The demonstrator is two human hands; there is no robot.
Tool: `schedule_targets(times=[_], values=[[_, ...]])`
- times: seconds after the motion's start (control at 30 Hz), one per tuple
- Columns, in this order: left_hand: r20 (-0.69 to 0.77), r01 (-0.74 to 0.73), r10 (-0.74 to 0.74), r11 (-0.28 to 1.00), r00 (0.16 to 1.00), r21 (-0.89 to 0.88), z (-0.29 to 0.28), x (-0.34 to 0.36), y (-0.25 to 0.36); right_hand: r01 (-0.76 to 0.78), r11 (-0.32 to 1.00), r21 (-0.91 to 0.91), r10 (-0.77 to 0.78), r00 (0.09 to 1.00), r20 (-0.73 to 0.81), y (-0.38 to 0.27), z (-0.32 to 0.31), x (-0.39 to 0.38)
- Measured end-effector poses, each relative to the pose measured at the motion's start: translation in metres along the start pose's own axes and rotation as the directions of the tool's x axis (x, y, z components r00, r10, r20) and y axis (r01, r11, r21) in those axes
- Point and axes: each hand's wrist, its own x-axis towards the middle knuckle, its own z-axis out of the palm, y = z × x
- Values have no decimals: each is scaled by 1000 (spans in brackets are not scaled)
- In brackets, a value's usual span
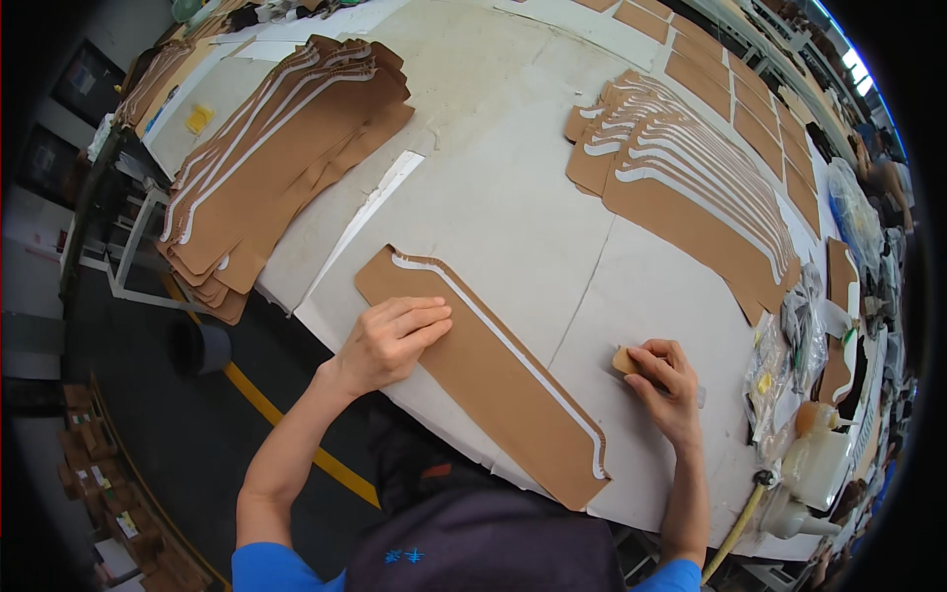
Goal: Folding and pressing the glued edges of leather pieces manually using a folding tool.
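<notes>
A long brown leather-like panel (pixel 503 405) lies slantwise on the white table in front of me. A white strip (pixel 493 331) follows its far edge and bends at both ends. My left hand (pixel 393 340) is over the panel's near left edge, fingers bent and pressed together with their tips on its surface; the thumb is mostly hidden. To the right of the panel, just above the table, my right hand (pixel 667 385) pinches a small tan piece (pixel 623 361) between thumb and fingers. That hand is apart from the panel.
Overlapping brown panels with white strips form a left stack (pixel 286 148) and a right stack (pixel 700 187). A narrow white strip (pixel 370 212) lies near the left stack. Clear plastic bags (pixel 779 365) and a squeeze bottle (pixel 819 459) occupy the right edge. Flat brown pieces (pixel 700 79) line the far right.
</notes>
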Motion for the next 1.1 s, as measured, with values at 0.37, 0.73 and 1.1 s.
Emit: schedule_targets(times=[0.37,0.73,1.1], values=[[254,106,-82,991,964,-82,-9,60,-21,2,961,-278,-41,990,-133,14,-11,-16],[465,318,-167,909,870,-268,-82,69,-83,-274,873,-404,114,919,-378,48,-45,-66],[-358,548,-470,367,807,752,-226,-32,-251,-206,800,-564,-7,936,-352,57,-78,-47]])
